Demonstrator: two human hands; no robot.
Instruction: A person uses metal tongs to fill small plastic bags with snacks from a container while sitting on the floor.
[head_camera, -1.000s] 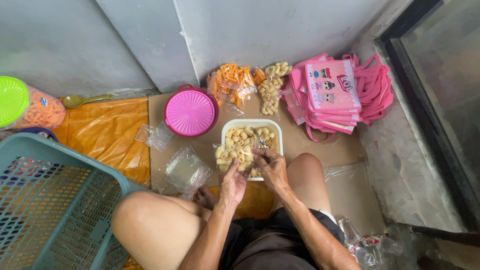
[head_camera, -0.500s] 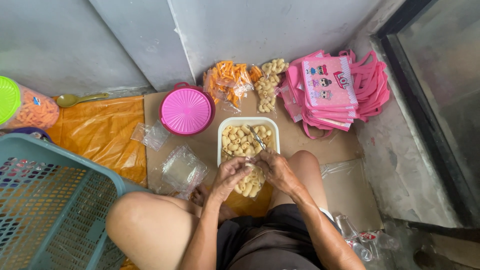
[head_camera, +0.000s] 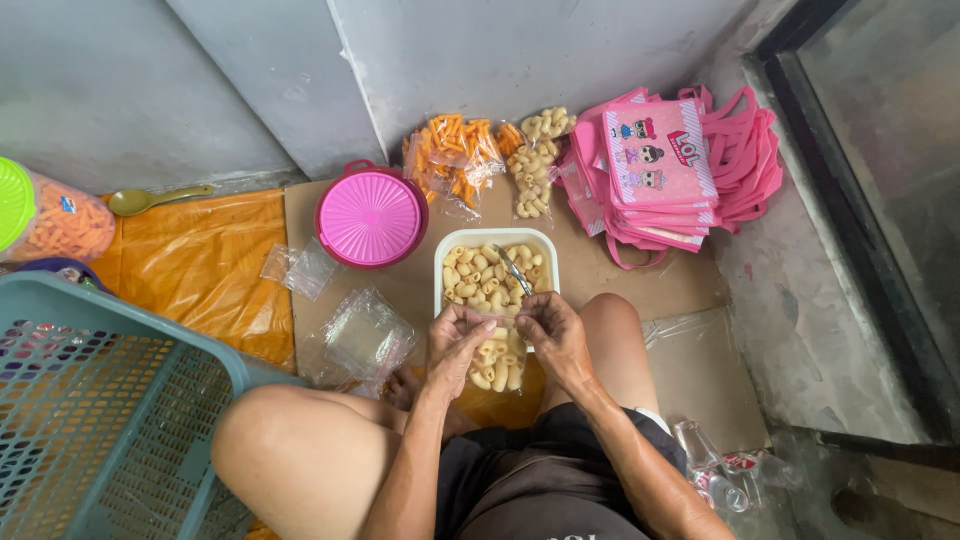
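Observation:
My left hand (head_camera: 452, 343) and my right hand (head_camera: 552, 335) both pinch the top of a small clear bag of pale curled snacks (head_camera: 497, 364), which hangs between them above my lap. Just beyond the hands a white rectangular tub (head_camera: 447, 243) holds more of the same pale snacks, with a metal spoon (head_camera: 514, 270) lying in it. My bare knees frame the bag on either side.
A round pink lid (head_camera: 371, 215) lies left of the tub. Filled bags of orange snacks (head_camera: 452, 160) and pale snacks (head_camera: 531, 168) rest by the wall. Pink tote bags (head_camera: 672, 172) are stacked right. Empty clear bags (head_camera: 364, 338), a teal basket (head_camera: 95, 410), a green-lidded jar (head_camera: 45, 212).
The filled bag came off the tub's near edge and down toward my lap. Both hands closed in on its top and now hold it between them.

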